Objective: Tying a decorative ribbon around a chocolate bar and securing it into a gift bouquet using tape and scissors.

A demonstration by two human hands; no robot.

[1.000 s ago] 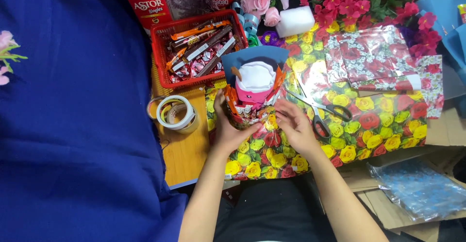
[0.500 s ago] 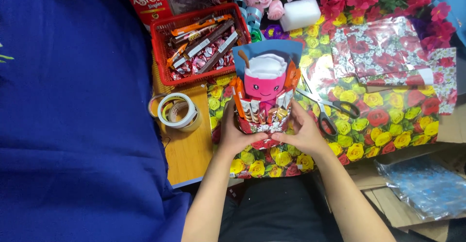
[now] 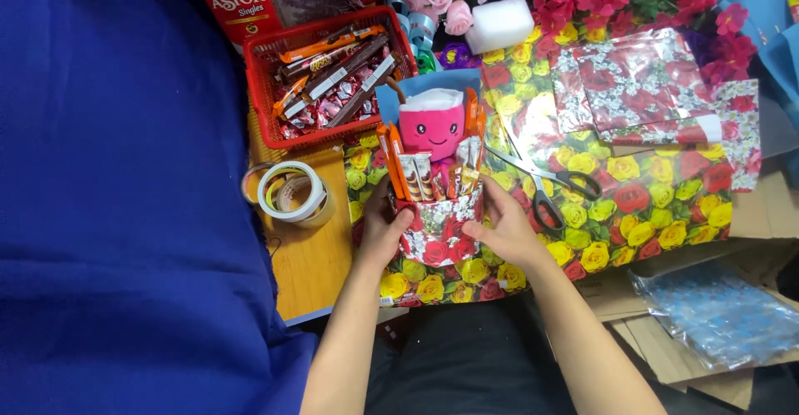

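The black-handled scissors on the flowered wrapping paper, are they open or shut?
Open: the black-handled scissors lie with handles spread apart.

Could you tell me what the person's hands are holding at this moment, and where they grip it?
Both hands hold the rose-print wrapped gift container by its sides: the left hand on its left wall, the right hand on its right wall.

Both my hands cup a floral-wrapped box (image 3: 439, 230): left hand (image 3: 381, 233) on its left side, right hand (image 3: 508, 230) on its right. Pink plush (image 3: 432, 125) and snack sticks (image 3: 414, 175) stand inside. Scissors (image 3: 545, 183) lie just right; tape rolls (image 3: 290, 192) left on bench (image 3: 312, 265).
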